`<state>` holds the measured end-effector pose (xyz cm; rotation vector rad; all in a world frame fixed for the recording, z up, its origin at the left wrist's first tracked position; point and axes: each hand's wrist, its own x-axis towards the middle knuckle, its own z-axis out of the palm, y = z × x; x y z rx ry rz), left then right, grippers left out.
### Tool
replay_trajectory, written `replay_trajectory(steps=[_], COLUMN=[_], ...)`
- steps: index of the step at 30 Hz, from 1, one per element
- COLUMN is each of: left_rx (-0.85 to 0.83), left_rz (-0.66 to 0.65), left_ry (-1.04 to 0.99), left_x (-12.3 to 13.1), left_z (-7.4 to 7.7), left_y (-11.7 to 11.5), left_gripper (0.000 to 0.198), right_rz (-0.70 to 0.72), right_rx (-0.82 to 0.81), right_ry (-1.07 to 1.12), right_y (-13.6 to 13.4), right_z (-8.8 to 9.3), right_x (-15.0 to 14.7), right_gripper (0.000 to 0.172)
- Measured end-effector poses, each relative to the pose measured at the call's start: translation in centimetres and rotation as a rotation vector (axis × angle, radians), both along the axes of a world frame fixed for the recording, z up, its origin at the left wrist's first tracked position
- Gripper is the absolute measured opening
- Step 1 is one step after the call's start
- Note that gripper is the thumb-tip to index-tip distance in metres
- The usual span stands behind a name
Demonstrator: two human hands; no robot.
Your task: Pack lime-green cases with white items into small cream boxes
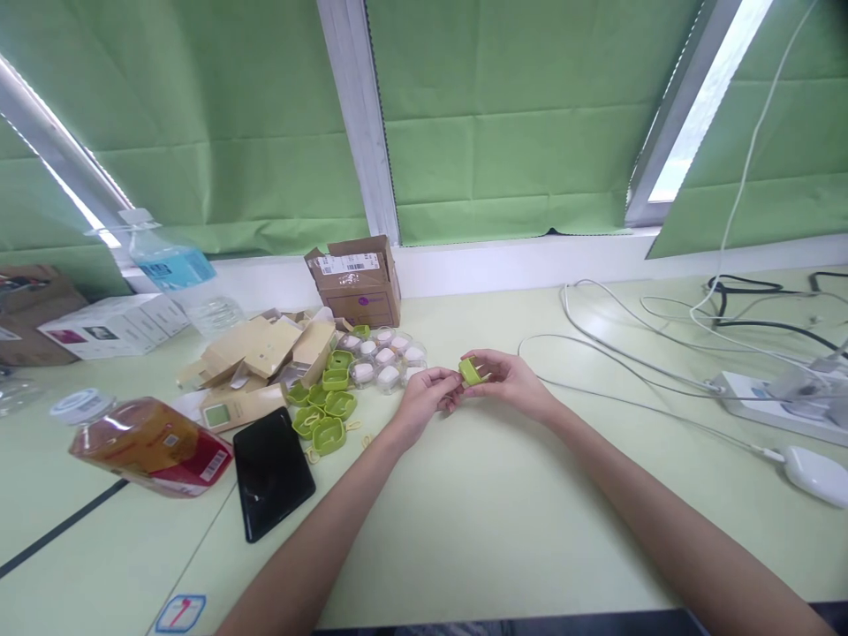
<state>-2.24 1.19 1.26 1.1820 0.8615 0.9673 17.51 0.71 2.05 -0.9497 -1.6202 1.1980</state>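
Note:
A small yellow-green case (470, 371) is held just above the table, between my two hands. My right hand (510, 382) grips its right side with thumb and fingers. My left hand (425, 402) is closed in a pinch at the case's left edge; its fingertips partly hide what they press on. To the left of my left hand lie several open green cases (329, 435), some with thin cord loops. Behind them, clear plastic bubbles hold several pale pink-white pieces (388, 378).
Left of the cases are a black tablet (273, 473), flattened cardboard packs (268, 344) and a tea-coloured bottle (155, 444). A clear bottle (182, 278) and brown box (361, 287) stand behind. White cables run right to a power strip (761, 405) and white adapter (816, 474).

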Motion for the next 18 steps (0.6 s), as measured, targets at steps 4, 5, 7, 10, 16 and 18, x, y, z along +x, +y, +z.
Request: replay_trajectory(steps=[4, 5, 7, 10, 16, 18], left_rx=[0.001, 0.005, 0.010, 0.002, -0.008, -0.014], left_rz=[0.034, 0.035, 0.030, 0.004, -0.040, -0.047], left_ry=[0.013, 0.018, 0.021, 0.017, 0.007, 0.000], left_x=[0.3, 0.3, 0.4, 0.5, 0.3, 0.3], left_z=[0.4, 0.5, 0.6, 0.7, 1.0, 1.0], left_y=[-0.1, -0.1, -0.1, -0.1, -0.3, -0.2], left_gripper=[0.026, 0.025, 0.023, 0.023, 0.024, 0.024], right_rz=[0.019, 0.039, 0.078, 0.118, 0.150, 0.157], right_rx=[-0.050, -0.060, -0.076, -0.099, -0.118, -0.119], right_ry=[0.058, 0.072, 0.093, 0.107, 0.097, 0.096], right_y=[0.1, 0.2, 0.2, 0.2, 0.0, 0.0], right_z=[0.6, 0.7, 1.0, 1.3, 1.9, 1.9], right_x=[0.5, 0.6, 0.9, 1.3, 1.5, 1.5], right_gripper=[0.059, 0.059, 0.057, 0.054, 0.052, 0.052])
